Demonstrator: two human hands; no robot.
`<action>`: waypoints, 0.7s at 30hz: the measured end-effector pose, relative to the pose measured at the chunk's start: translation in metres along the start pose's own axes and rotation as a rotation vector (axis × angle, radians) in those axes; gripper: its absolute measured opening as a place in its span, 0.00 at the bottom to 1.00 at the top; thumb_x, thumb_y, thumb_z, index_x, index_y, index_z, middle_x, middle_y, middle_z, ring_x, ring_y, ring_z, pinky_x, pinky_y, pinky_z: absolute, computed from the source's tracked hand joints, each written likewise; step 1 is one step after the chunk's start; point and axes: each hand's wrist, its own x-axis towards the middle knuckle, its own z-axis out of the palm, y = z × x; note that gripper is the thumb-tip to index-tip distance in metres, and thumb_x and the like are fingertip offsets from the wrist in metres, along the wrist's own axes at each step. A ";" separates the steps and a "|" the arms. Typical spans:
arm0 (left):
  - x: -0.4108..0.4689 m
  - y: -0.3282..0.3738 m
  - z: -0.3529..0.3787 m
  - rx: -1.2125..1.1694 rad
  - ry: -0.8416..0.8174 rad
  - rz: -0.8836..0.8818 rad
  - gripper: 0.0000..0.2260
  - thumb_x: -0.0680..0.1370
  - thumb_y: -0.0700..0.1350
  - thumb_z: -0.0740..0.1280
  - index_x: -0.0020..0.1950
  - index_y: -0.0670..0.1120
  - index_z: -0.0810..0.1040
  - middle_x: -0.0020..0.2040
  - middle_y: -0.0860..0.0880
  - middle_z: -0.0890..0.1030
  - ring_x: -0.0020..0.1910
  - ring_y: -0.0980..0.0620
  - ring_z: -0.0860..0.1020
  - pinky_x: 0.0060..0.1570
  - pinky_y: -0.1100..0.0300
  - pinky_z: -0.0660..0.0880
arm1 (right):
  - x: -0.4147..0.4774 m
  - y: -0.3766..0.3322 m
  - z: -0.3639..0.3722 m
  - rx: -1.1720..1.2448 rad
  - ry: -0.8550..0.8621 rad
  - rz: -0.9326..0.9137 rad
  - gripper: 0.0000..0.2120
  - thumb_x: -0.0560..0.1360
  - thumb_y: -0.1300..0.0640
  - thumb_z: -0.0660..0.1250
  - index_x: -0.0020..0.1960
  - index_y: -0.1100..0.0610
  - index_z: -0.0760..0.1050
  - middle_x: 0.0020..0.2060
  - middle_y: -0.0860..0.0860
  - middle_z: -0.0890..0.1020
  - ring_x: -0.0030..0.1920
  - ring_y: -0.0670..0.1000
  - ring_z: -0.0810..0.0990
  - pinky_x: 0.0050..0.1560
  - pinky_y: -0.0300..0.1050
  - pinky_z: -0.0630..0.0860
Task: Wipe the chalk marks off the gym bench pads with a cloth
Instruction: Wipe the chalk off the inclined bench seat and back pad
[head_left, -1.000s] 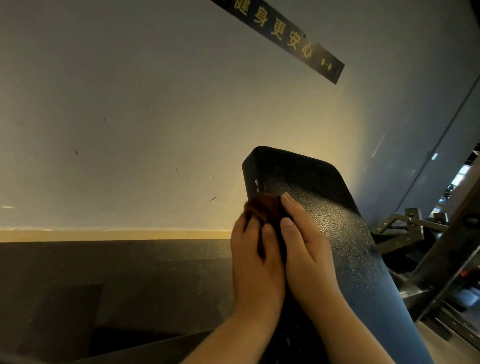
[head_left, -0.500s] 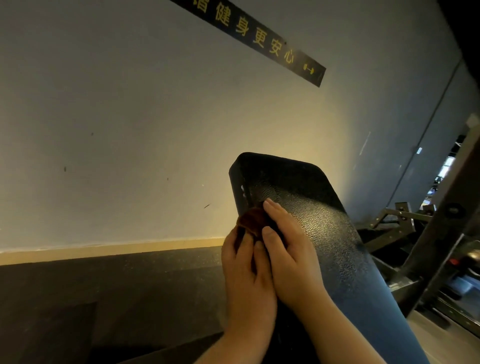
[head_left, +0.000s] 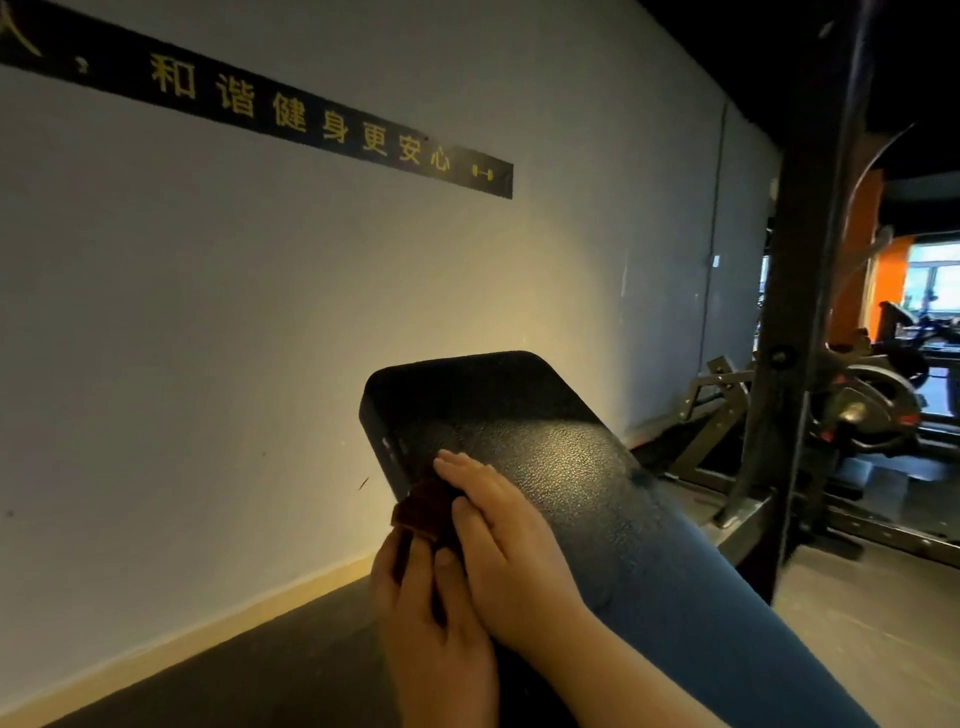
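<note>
A long black textured bench pad (head_left: 561, 467) rises at a slant from the lower right towards the wall. A small dark red-brown cloth (head_left: 423, 509) lies against its left edge. My left hand (head_left: 426, 618) is below the cloth, its fingers closed on the cloth's lower part at the pad's side. My right hand (head_left: 498, 545) lies flat over the cloth and the pad's face with its fingers straight, pressing. Most of the cloth is hidden under both hands. No chalk marks stand out in this dim light.
A pale wall (head_left: 234, 312) with a black banner of yellow characters (head_left: 291, 119) stands close behind the pad. A dark steel upright (head_left: 800, 312) and rack frame (head_left: 727, 410) stand at the right, with weight plates (head_left: 878, 400) beyond. Dark rubber floor (head_left: 234, 670) lies at the lower left.
Both hands and the cloth have slid down the pad's left edge, away from its top end. The camera has tilted up and to the right, showing more banner and rack.
</note>
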 end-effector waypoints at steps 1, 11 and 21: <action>-0.004 -0.002 0.000 0.014 -0.004 0.006 0.15 0.83 0.46 0.59 0.70 0.51 0.72 0.64 0.56 0.69 0.58 0.58 0.71 0.49 0.73 0.66 | 0.000 0.001 -0.001 0.001 -0.001 0.005 0.19 0.85 0.53 0.54 0.73 0.38 0.68 0.72 0.31 0.68 0.75 0.36 0.60 0.77 0.48 0.61; 0.033 -0.009 -0.002 0.125 -0.037 0.216 0.19 0.83 0.58 0.57 0.61 0.47 0.79 0.61 0.45 0.80 0.60 0.43 0.79 0.58 0.44 0.76 | 0.000 -0.004 -0.004 -0.041 -0.010 -0.009 0.20 0.85 0.53 0.53 0.74 0.40 0.68 0.73 0.31 0.67 0.75 0.33 0.56 0.78 0.37 0.51; 0.040 0.014 0.002 -0.053 -0.078 -0.050 0.12 0.85 0.51 0.58 0.66 0.55 0.75 0.61 0.56 0.77 0.56 0.61 0.77 0.57 0.63 0.78 | 0.001 0.002 -0.001 0.010 0.039 -0.028 0.21 0.81 0.49 0.54 0.72 0.41 0.71 0.71 0.37 0.72 0.74 0.40 0.65 0.75 0.51 0.65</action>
